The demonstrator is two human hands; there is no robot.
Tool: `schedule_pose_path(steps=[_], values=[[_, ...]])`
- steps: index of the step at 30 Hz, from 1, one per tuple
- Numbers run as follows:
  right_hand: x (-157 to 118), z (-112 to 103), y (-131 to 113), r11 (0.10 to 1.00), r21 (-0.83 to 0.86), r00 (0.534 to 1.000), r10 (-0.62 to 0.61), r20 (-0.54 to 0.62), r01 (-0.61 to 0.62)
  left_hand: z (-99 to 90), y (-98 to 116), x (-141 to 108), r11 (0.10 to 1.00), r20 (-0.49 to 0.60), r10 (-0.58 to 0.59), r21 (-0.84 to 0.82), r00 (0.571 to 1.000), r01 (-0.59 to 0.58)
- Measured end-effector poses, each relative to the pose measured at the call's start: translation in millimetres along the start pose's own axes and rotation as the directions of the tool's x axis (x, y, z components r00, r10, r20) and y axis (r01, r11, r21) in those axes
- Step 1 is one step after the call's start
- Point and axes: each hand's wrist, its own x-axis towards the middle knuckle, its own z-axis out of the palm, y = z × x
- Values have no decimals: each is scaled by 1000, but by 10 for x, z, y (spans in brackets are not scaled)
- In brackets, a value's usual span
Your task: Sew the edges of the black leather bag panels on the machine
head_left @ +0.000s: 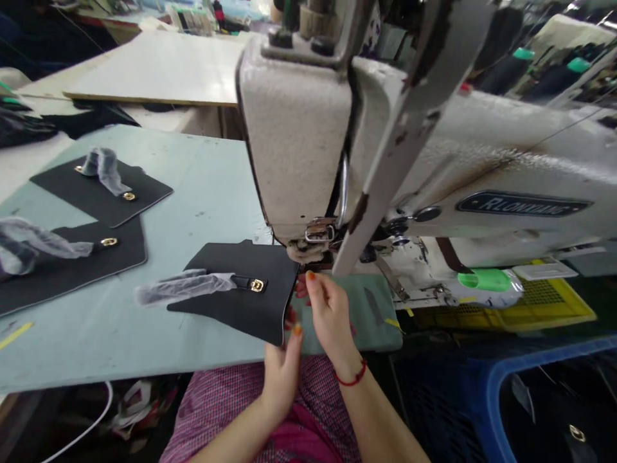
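A black bag panel (260, 257), apparently leather, lies on the pale green table with its right edge beside the sewing machine's presser foot area (313, 251). It bears a gold buckle (257, 285) and a strap wrapped in white film (187, 288). My left hand (282, 370) is closed on the panel's near right corner, thumb above and fingers partly hidden beneath. Close to the presser foot, my right hand (330, 315) has its fingers curled at the panel's right edge; the panel hides part of their contact. The needle itself is hidden behind the machine head.
Two similar black panels (96, 186) (72, 270) lie on the table at left. The machine head (296, 128) and a grey metal bar (385, 161) rise ahead. At lower right are a blue crate (496, 386) with black pieces and a yellow crate (554, 305).
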Motion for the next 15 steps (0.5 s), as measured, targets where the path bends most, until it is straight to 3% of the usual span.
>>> schedule_pose_path(steps=[3, 5, 7, 8, 10, 13, 15], values=[[59, 142, -39, 1000, 13, 999, 21, 45, -21, -729, -279, -185, 968, -53, 146, 213, 988, -132], [83, 230, -45, 999, 28, 998, 40, 46, -42, -1184, -263, 1, 890, -57, 322, 359, 945, -282], [95, 299, -36, 999, 23, 999, 35, 18, -35, -1459, -81, 410, 709, 167, 465, 518, 869, -479], [98, 325, -25, 999, 16, 1000, 29, 0, -29, -1514, 46, 664, 570, 322, 505, 572, 801, -590], [97, 360, 2, 1000, 3, 1000, 23, -20, -23, -1488, 306, 1179, 364, 598, 489, 522, 635, -771], [94, 378, 44, 1000, -10, 1000, 18, -19, -18, -1284, 599, 1753, 172, 799, 441, 371, 408, -913], [97, 362, 64, 1000, -17, 1000, 10, -13, -10, -1154, 708, 1909, 124, 866, 374, 308, 332, -943]])
